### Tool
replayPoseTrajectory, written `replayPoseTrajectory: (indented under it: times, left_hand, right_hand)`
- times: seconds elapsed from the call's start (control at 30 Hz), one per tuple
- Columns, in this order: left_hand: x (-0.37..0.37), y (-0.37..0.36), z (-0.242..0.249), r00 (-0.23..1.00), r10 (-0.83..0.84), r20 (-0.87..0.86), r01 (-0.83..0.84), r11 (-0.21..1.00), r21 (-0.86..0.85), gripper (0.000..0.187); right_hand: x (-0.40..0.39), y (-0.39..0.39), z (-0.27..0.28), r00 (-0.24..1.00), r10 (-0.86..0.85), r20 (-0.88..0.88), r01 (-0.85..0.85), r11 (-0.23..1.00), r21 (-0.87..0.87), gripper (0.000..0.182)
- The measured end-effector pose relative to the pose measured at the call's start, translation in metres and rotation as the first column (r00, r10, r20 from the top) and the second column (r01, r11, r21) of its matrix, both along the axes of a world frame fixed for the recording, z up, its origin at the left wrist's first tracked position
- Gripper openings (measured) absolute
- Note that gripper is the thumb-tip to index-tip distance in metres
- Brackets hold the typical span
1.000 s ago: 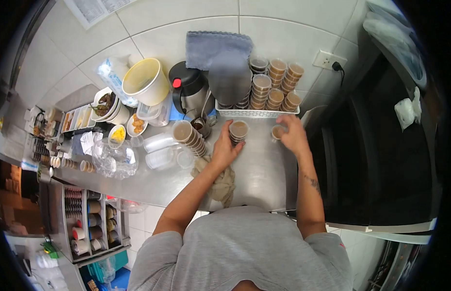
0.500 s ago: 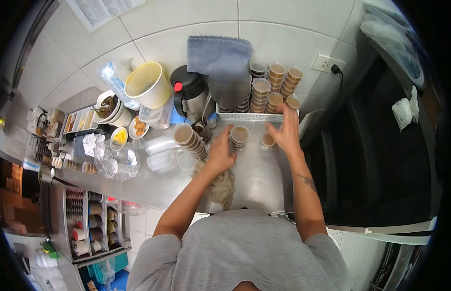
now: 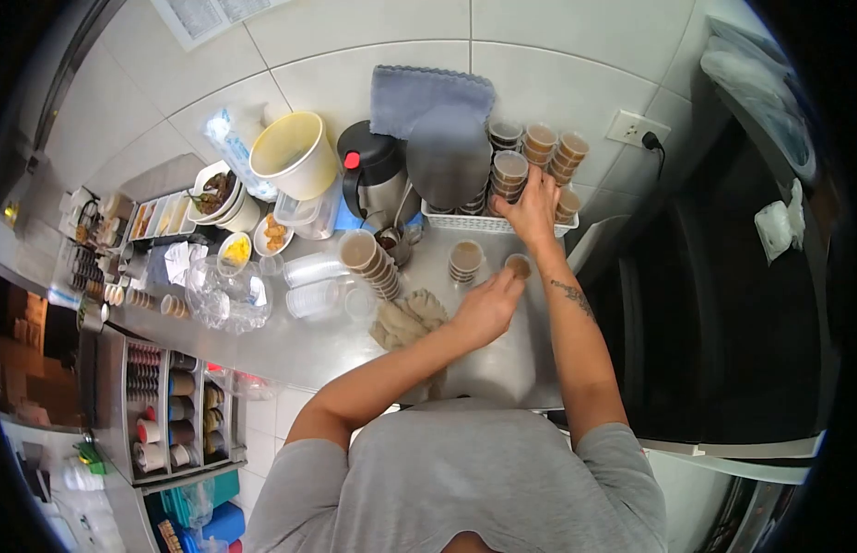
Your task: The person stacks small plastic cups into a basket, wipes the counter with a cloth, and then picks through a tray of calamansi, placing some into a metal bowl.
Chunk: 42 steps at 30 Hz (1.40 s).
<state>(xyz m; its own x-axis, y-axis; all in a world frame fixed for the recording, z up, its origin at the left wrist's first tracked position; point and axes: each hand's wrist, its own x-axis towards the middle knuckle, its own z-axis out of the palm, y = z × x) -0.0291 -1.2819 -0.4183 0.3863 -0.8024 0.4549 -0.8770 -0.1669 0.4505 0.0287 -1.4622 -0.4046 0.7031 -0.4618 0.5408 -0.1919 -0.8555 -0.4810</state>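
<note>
My left hand [image 3: 488, 309] reaches across the steel counter [image 3: 502, 361], its fingertips closed on a single small lidded sauce cup [image 3: 519, 265]. A short stack of the same brown-filled cups [image 3: 465, 259] stands just to the left of it. My right hand [image 3: 534, 207] is further back, inside the white basket [image 3: 461, 223], with its fingers wrapped over one of several cup stacks [image 3: 509, 170] there. The cup under that hand is hidden.
A leaning stack of cups [image 3: 368, 258], clear lids [image 3: 313, 284] and a crumpled beige cloth [image 3: 405, 318] lie left of my hands. A black thermos [image 3: 373, 175], a yellow tub [image 3: 295, 155] and food bowls sit behind. A black fridge [image 3: 723, 276] bounds the right.
My left hand left the short stack and moved right onto the single cup. My right hand let go of that cup and reached back into the basket.
</note>
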Motion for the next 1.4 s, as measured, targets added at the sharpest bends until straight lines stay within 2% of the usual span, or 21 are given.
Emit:
replayPoseTrajectory:
  times: [0.07,0.17,0.27,0.37,0.47,0.57,0.63,0.73,0.77,0.87,0.97,1.03,1.17,1.23,1.4]
  left_hand:
    - [0.007,-0.021,-0.016,0.999,0.004,0.053,-0.006,1.000,0.028,0.028]
    - [0.018,-0.036,-0.034,0.991,0.006,0.136,-0.031,0.982,0.188,0.026]
    - [0.022,-0.037,-0.040,0.983,-0.011,0.182,-0.018,0.987,0.159,0.025]
    - [0.017,-0.032,-0.028,0.980,-0.007,0.201,-0.009,0.997,0.077,0.017]
    - [0.014,-0.028,0.009,0.975,0.057,0.213,-0.079,0.993,0.093,0.015]
    - [0.037,-0.043,0.041,0.965,0.123,0.232,-0.142,0.988,0.066,0.014]
    - [0.061,-0.061,0.043,0.946,0.172,0.274,-0.190,0.981,0.042,0.021]
    - [0.090,-0.083,0.038,0.924,0.202,0.323,-0.225,0.974,0.034,0.018]
    - [0.098,-0.088,0.035,0.921,0.194,0.337,-0.235,0.968,0.085,0.018]
    - [0.105,-0.097,0.030,0.930,0.206,0.304,-0.272,0.943,0.193,0.018]
    - [0.107,-0.093,0.031,0.954,0.201,0.222,-0.244,0.953,0.183,0.021]
    - [0.100,-0.080,0.036,0.966,0.222,0.132,-0.237,0.965,0.109,0.023]
    - [0.074,-0.032,0.056,0.978,0.208,0.015,-0.209,0.978,0.028,0.027]
    - [0.065,-0.006,0.052,0.979,0.202,0.014,-0.202,0.979,0.024,0.029]
    - [0.046,0.040,0.045,0.968,0.246,-0.057,-0.242,0.968,0.060,0.033]
  right_hand:
    - [0.001,-0.001,-0.003,1.000,0.000,0.030,0.000,1.000,0.001,0.077]
    - [-0.003,0.003,0.002,0.997,0.009,0.074,-0.013,0.998,0.058,0.077]
    - [-0.004,0.000,0.004,0.996,0.033,0.087,-0.038,0.998,0.054,0.078]
    - [-0.012,-0.001,0.018,0.990,0.059,0.131,-0.069,0.995,0.075,0.080]
    - [-0.022,-0.009,0.042,0.972,0.120,0.203,-0.136,0.989,0.065,0.082]
    - [-0.034,-0.021,0.066,0.987,0.085,0.134,-0.096,0.993,0.075,0.079]
    - [-0.042,-0.023,0.084,0.991,0.065,0.116,-0.073,0.995,0.068,0.076]
    - [-0.047,-0.026,0.084,0.987,0.056,0.148,-0.070,0.994,0.086,0.074]
    - [-0.047,-0.029,0.083,0.988,0.067,0.137,-0.081,0.992,0.097,0.073]
    - [-0.045,-0.034,0.073,0.986,0.108,0.126,-0.127,0.980,0.155,0.071]
    - [-0.042,-0.033,0.064,0.972,0.161,0.170,-0.199,0.952,0.235,0.070]
    - [-0.035,-0.036,0.057,0.961,0.197,0.197,-0.244,0.935,0.259,0.070]
    - [-0.028,-0.026,0.057,0.976,0.198,0.091,-0.216,0.936,0.278,0.072]
    - [-0.024,-0.016,0.063,0.978,0.201,0.057,-0.209,0.951,0.229,0.072]
    - [-0.005,-0.014,0.039,0.966,0.250,0.062,-0.258,0.925,0.281,0.071]
